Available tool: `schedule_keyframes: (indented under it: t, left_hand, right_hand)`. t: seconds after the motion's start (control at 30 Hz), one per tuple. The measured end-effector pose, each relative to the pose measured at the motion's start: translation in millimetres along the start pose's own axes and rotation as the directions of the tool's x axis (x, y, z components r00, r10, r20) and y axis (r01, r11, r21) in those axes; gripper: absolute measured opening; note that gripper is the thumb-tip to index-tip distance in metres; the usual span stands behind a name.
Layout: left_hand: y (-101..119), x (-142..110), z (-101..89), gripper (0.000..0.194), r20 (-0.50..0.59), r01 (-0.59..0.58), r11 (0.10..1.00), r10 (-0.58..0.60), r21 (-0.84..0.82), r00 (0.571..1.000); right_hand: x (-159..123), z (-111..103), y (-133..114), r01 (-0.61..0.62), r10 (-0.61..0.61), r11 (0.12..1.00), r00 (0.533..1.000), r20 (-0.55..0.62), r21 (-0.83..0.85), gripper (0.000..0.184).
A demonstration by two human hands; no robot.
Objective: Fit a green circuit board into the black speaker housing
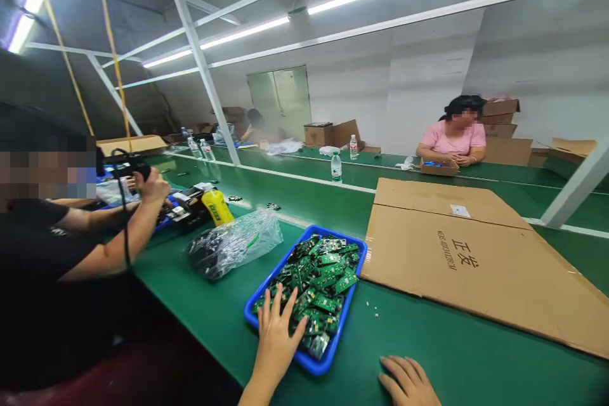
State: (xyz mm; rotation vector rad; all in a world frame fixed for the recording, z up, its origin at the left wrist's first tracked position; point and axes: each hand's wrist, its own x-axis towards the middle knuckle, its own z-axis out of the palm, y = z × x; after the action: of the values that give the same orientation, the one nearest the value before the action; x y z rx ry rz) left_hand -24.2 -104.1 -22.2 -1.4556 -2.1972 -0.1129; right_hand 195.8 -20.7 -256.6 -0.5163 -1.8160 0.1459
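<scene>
The left hand (277,336), nearest the camera, lies with fingers spread, palm down on the near end of a heap of green circuit boards (318,279); it grips none of them. The right hand (408,382) rests flat on the green table (428,342), fingers loosely together, empty, just right of the tray.

Largest to smallest: the table runs the length of the view. A flattened cardboard sheet (476,254) lies right of the tray, its near-left corner close to the tray's far corner. The blue tray (314,365) holds the boards, piled to the rim. A clear plastic bag (238,242), crumpled over dark contents, lies left of the tray. A yellow bottle (217,206) stands beyond the bag.

At far left, a neighbouring person's hand (155,187) holds a black tool over other work. Another person (454,136) sits across the far belt.

Judged step: reaching into the heap to select a board. The next move would call for closing the fingers on a single board and lifting it free without dragging its neighbours over the rim.
</scene>
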Motion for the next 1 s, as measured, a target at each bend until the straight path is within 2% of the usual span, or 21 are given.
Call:
schedule_keyframes:
  t: [0.07, 0.1, 0.17, 0.2, 0.37, 0.47, 0.53, 0.63, 0.7, 0.73, 0.8, 0.9, 0.93, 0.97, 1.0]
  left_hand:
    - [2.1, -2.8, 0.8, 0.059, 0.072, 0.100, 0.993, -0.104, 0.060, 0.992]
    - [2.0, -3.2, 1.3, 0.060, 0.114, 0.118, 0.990, -0.126, 0.074, 0.985]
    - [-0.8, -4.0, 3.7, 0.058, 0.146, 0.109, 0.990, -0.120, 0.084, 0.982]
    - [-3.2, -5.0, 6.0, 0.057, 0.127, 0.098, 0.992, -0.108, 0.084, 0.986]
    - [-12.6, -13.7, 21.7, 0.046, -0.066, 0.060, 0.997, -0.056, 0.057, 0.996]
    - [1.9, -10.2, 22.3, 0.043, -0.231, 0.005, 0.998, 0.008, 0.058, 0.973]
    - [22.8, -1.2, 18.6, 0.038, -0.265, -0.141, 0.987, 0.155, 0.074, 0.952]
    - [60.6, 18.4, 17.1, 0.032, -0.095, -0.402, 0.914, 0.406, 0.058, 0.909]
    - [81.8, 31.5, 22.8, 0.034, 0.055, -0.476, 0.879, 0.474, 0.032, 0.879]
    - [89.9, 37.0, 27.2, 0.034, 0.116, -0.475, 0.880, 0.468, 0.034, 0.876]
    - [101.7, 45.6, 36.2, 0.036, 0.198, -0.409, 0.910, 0.389, 0.074, 0.900]
    - [114.4, 51.2, 44.0, 0.038, 0.193, -0.282, 0.943, 0.247, 0.179, 0.950]
    - [119.1, 51.1, 45.3, 0.039, 0.165, -0.269, 0.942, 0.238, 0.200, 0.957]
    - [124.8, 49.7, 46.8, 0.040, 0.135, -0.275, 0.940, 0.252, 0.202, 0.958]
    - [131.8, 46.9, 49.2, 0.040, 0.111, -0.301, 0.936, 0.285, 0.184, 0.952]
  right_hand:
    - [12.4, -7.4, 6.9, 0.267, -0.262, 0.947, 0.964, 0.051, -0.176, 0.030]
    - [15.8, -10.4, 8.7, 0.339, -0.334, 0.913, 0.941, 0.061, -0.228, 0.031]
    - [17.0, -13.4, 10.7, 0.352, -0.352, 0.903, 0.935, 0.046, -0.246, 0.031]
    - [15.3, -13.2, 11.6, 0.345, -0.345, 0.909, 0.938, 0.044, -0.235, 0.030]
    - [-3.0, -0.1, 20.7, 0.312, -0.298, 0.949, 0.936, 0.187, -0.049, 0.026]
    - [-10.9, 8.7, 26.2, 0.165, -0.196, 0.976, 0.951, 0.238, 0.146, 0.040]
    - [-11.2, 11.3, 28.3, 0.063, -0.128, 0.965, 0.961, 0.246, 0.256, 0.042]
    - [-4.9, 8.8, 29.4, 0.009, -0.093, 0.944, 0.967, 0.238, 0.330, 0.034]
    - [0.9, 3.4, 28.1, -0.012, -0.070, 0.934, 0.974, 0.214, 0.357, 0.026]
    - [3.6, -0.1, 26.9, -0.032, -0.046, 0.928, 0.979, 0.199, 0.372, 0.023]
    - [7.9, -8.4, 24.4, -0.096, 0.032, 0.916, 0.985, 0.167, 0.389, 0.024]
    - [11.3, -22.1, 28.8, -0.240, 0.217, 0.892, 0.971, 0.103, 0.382, 0.031]
    - [11.6, -26.9, 35.3, -0.322, 0.323, 0.870, 0.944, 0.061, 0.373, 0.027]
    - [11.1, -31.9, 45.2, -0.416, 0.443, 0.836, 0.896, 0.006, 0.359, 0.021]
    - [9.7, -37.3, 58.9, -0.514, 0.566, 0.786, 0.822, -0.063, 0.344, 0.015]
